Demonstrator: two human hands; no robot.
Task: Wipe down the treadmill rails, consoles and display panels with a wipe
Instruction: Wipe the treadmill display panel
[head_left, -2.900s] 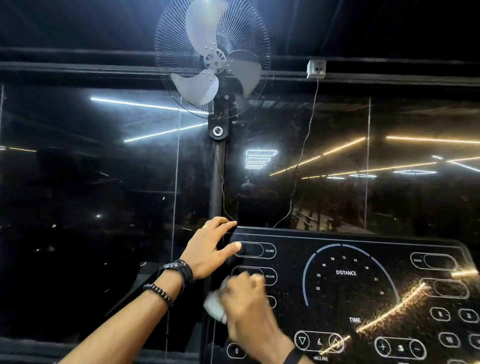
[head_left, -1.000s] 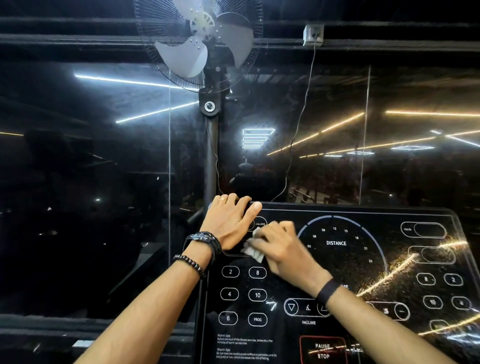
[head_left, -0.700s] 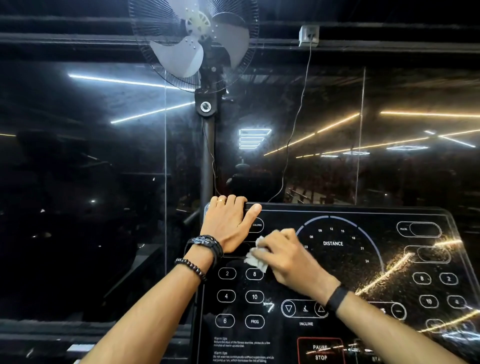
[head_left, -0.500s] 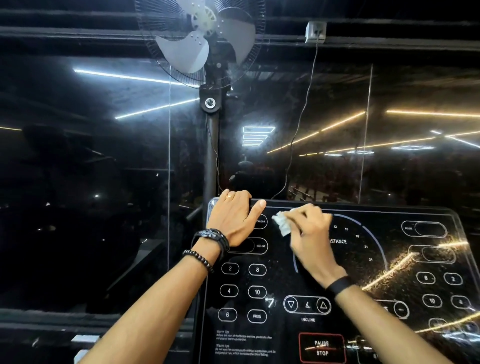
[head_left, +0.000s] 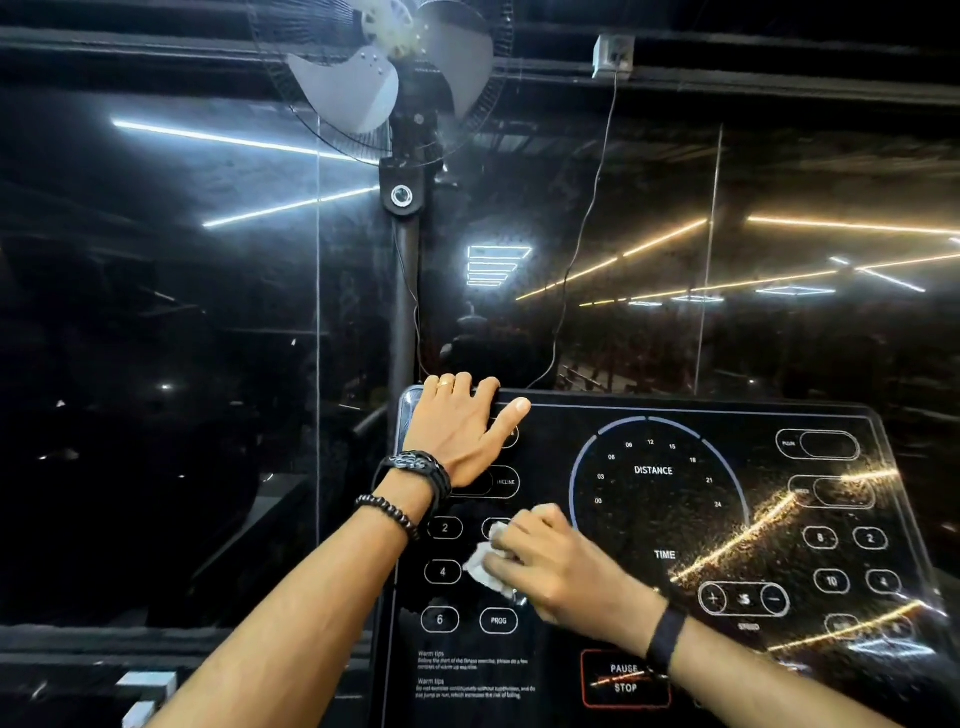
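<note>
Moved: right hand (head_left: 553, 564) and wipe (head_left: 485, 566) have been brought down from the top of the display panel (head_left: 675, 519) to the number buttons on its left side.
Wipe: a small white crumpled piece, pressed flat on the panel, between the "4" button (head_left: 442, 571) and the hand.
Right grip: fingers are curled tight round the wipe, which is held bunched.
Left hand: left hand (head_left: 462, 434) has been kept on the top left corner of the panel, fingers laid over the top edge, thumb out, nothing held.
Still dirty: dust specks are seen round the "DISTANCE" dial (head_left: 653, 470) and across the right side.
Meaning: the left button column is probably being cleaned now; the dial and right half are judged still to be wiped.
</note>
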